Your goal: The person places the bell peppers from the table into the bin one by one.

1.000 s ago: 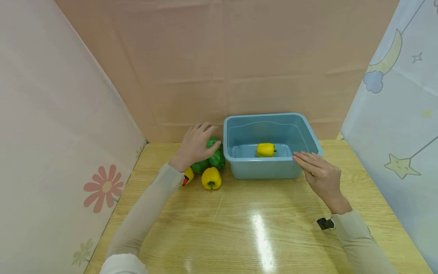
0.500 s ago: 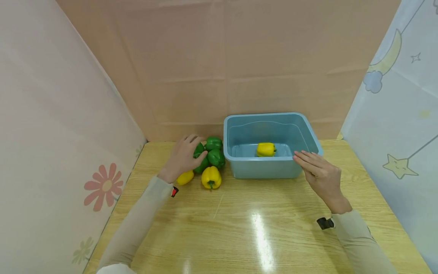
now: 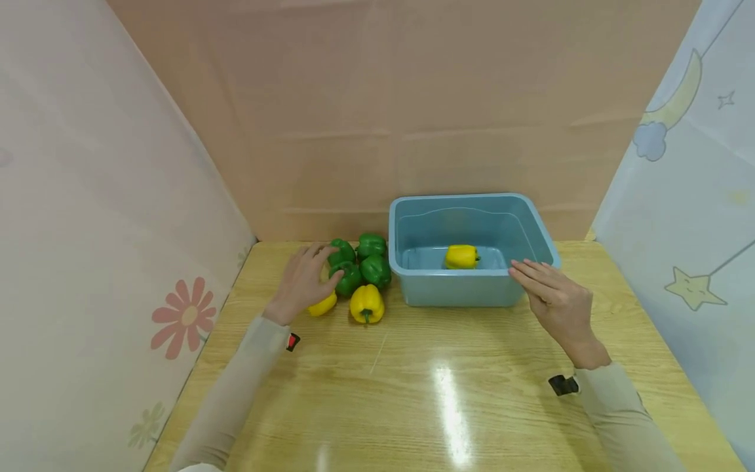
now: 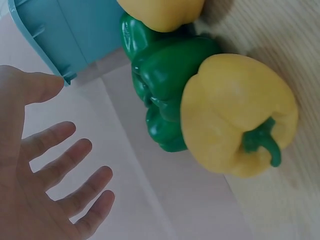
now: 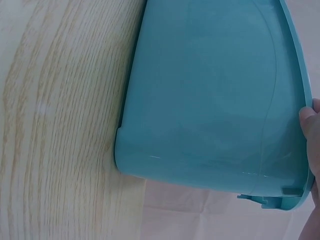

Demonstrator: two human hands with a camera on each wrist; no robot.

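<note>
My left hand (image 3: 299, 280) hovers at the left edge of a group of bell peppers, fingers spread and holding nothing. Beneath it a yellow bell pepper (image 3: 323, 305) is partly hidden; in the left wrist view a yellow pepper (image 4: 235, 112) with a green stem shows large beside the fingers. Several green bell peppers (image 3: 348, 280) cluster to the right of this hand, with a second yellow pepper (image 3: 367, 303) in front. At the blue plastic bin (image 3: 460, 292), my right hand (image 3: 557, 305) grips the rim by its front right corner, thumb outside in the right wrist view.
Inside the bin one yellow bell pepper (image 3: 462, 257) lies on its side. The wooden table (image 3: 413, 387) ends at a brown cloth backdrop (image 3: 330, 131). Printed cloth walls (image 3: 696, 216) flank both sides.
My left hand has moved left and toward me, away from the bin, uncovering the green peppers. The right hand stays at the bin's rim.
</note>
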